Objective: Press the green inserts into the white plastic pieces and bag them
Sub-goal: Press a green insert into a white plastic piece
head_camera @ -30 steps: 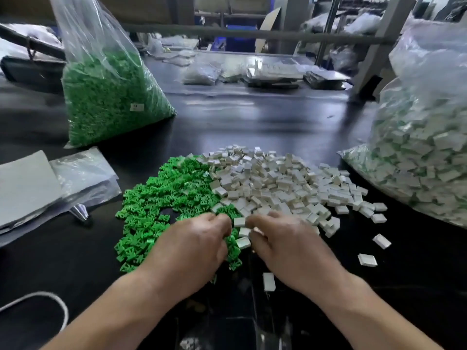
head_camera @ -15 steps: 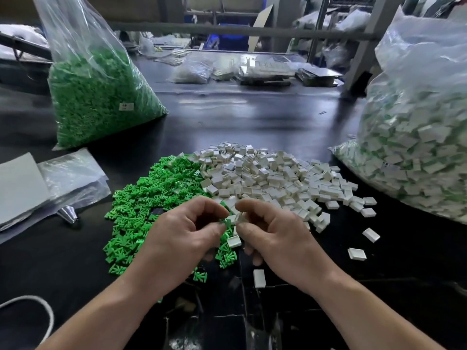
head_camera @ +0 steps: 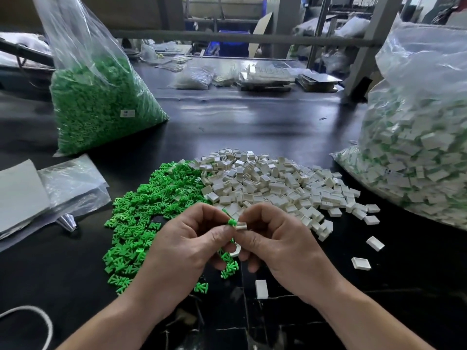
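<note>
My left hand (head_camera: 187, 241) pinches a small green insert (head_camera: 232, 222) between thumb and forefinger. My right hand (head_camera: 275, 238) pinches a white plastic piece (head_camera: 241, 226) right beside it, the two parts touching above the black table (head_camera: 252, 127). Behind my hands lie a loose heap of green inserts (head_camera: 151, 198) on the left and a heap of white pieces (head_camera: 273, 183) on the right. A big clear bag of assembled white-and-green pieces (head_camera: 417, 152) stands at the right edge.
A tall clear bag of green inserts (head_camera: 96, 104) stands at the back left. Flat empty plastic bags (head_camera: 50, 188) lie at the left. Stray white pieces (head_camera: 361, 263) dot the table near my right hand. A white cord (head_camera: 38, 322) curls at the lower left.
Both hands have lifted off the heaps. They came together in front of me, the left with a green insert and the right with a white piece.
</note>
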Tool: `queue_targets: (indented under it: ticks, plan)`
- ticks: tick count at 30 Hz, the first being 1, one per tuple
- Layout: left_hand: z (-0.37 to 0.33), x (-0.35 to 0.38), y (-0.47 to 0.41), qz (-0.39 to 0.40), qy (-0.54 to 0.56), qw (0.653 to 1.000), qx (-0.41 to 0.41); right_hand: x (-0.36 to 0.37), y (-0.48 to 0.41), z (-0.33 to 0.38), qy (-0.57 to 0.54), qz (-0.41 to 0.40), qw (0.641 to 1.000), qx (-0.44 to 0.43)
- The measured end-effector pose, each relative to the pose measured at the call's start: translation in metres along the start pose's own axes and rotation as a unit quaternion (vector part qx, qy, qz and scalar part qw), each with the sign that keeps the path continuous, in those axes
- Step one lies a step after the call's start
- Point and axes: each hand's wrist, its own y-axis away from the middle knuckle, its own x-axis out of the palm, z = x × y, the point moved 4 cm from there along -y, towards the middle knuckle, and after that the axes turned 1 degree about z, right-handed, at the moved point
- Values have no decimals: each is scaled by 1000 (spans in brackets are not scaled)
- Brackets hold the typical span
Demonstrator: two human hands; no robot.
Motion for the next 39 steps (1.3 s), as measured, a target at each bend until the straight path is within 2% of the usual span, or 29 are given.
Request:
queue_targets:
  ticks: [8,14,20,25,28,35,39]
  plan:
    - [1,1,0,-5,15,1000,8,-1,2,1,-37,-7,999,13]
    - [-4,-1,2,-16,29,999,39,0,2,5,-104,-5,994,30]
    - [-5,-1,1,-24,47,997,51,4,0,7,-191,39,980,29]
    - [-7,-2,1,-23,44,997,62,3,-1,6,-221,30,974,40]
    - [-7,-3,3,-26,26,997,74,1,1,7,-181,19,983,33]
    - [-5,-3,2,-43,-18,996,81,0,5,11,29,-31,999,-13]
    - [-7,-2,3,-39,-22,996,79,0,7,15,31,-33,999,-24]
